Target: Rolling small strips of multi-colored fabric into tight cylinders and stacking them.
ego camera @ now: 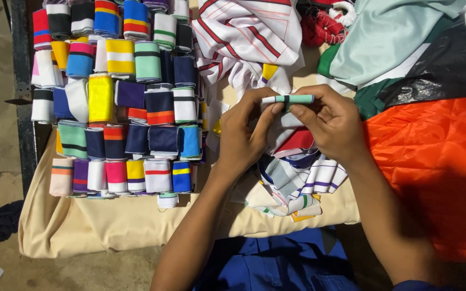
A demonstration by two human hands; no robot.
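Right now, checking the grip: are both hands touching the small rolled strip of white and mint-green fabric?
Touching. The head view shows the left hand and right hand both pinching the rolled white and mint-green fabric strip between their fingertips.

Strip (288, 99): narrow knit band, mint green and white with a dark stripe across the middle. Held horizontal, pinched at both ends, above the loose pile of striped bands (297, 178).
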